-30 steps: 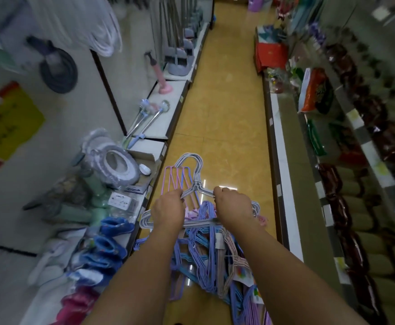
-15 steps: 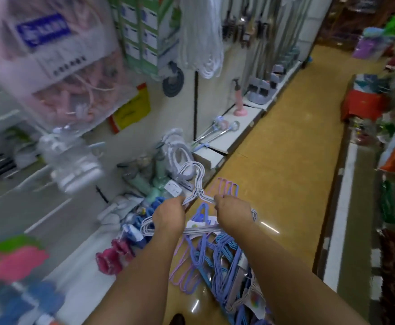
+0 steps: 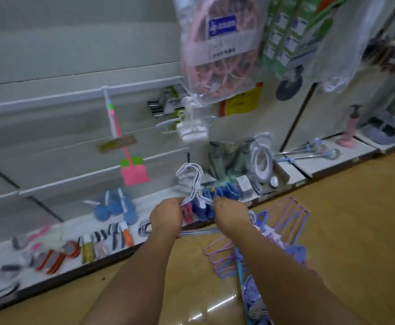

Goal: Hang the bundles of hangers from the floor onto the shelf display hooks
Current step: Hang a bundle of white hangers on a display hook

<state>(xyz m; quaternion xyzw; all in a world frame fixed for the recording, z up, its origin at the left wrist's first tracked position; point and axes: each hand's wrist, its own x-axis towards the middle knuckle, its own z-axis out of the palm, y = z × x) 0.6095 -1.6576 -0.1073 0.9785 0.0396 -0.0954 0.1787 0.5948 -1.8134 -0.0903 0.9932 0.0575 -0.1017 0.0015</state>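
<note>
While facing white slat-wall shelving (image 3: 51,146) with bare rails, still mid-task. Purple and blue hanger bundles (image 3: 283,233) left lying on yellow floor (image 3: 355,231) by right forearm, not hung. White hanger bundle (image 3: 193,184) lifted, hooks up, near lower rail, not yet on any hook. Left hand (image 3: 166,218) and right hand (image 3: 231,216) both closed around its shoulders.

Glossy tan floor (image 3: 332,231), purple hanger bundles (image 3: 287,221) lying on it, low white shelf (image 3: 79,227) carrying small tools (image 3: 58,255)
</note>
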